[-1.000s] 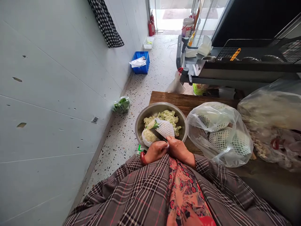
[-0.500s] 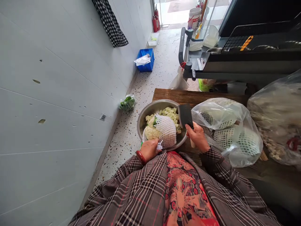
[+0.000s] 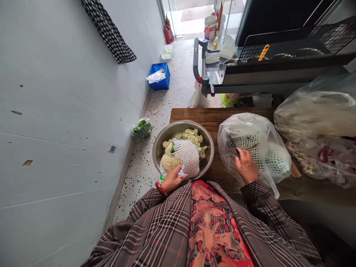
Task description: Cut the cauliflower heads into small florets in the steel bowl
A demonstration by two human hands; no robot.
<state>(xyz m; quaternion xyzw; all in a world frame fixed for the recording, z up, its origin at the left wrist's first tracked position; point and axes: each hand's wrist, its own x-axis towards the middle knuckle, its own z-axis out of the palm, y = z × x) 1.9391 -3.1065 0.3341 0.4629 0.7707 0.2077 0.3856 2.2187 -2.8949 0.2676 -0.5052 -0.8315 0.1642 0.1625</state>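
My left hand (image 3: 172,180), with a red bangle at the wrist, grips a cauliflower (image 3: 170,162) at the near rim of a metal bowl (image 3: 156,144). A white foam net (image 3: 190,157) covers part of that head. Behind it, cut cauliflower florets (image 3: 193,139) lie in the bowl. To the right, my right hand (image 3: 247,168) is closed around a cleaver (image 3: 232,144), whose blade is seen nearly edge-on. The cleaver is over a clear plastic bag (image 3: 226,129) containing netted heads; I cannot tell whether they touch.
The bowl and bags stand on a wooden table (image 3: 194,114). Another large clear bag (image 3: 311,115) lies at far right. Beyond the table is a metal cart (image 3: 250,79). On the floor by the left wall are a bag of greens (image 3: 141,128) and a blue crate (image 3: 164,79).
My right hand has moved the cleaver right, from the bowl's rim to over the plastic bag, and turned its blade edge-on. My left hand stays at the cauliflower. The camera view has shifted.
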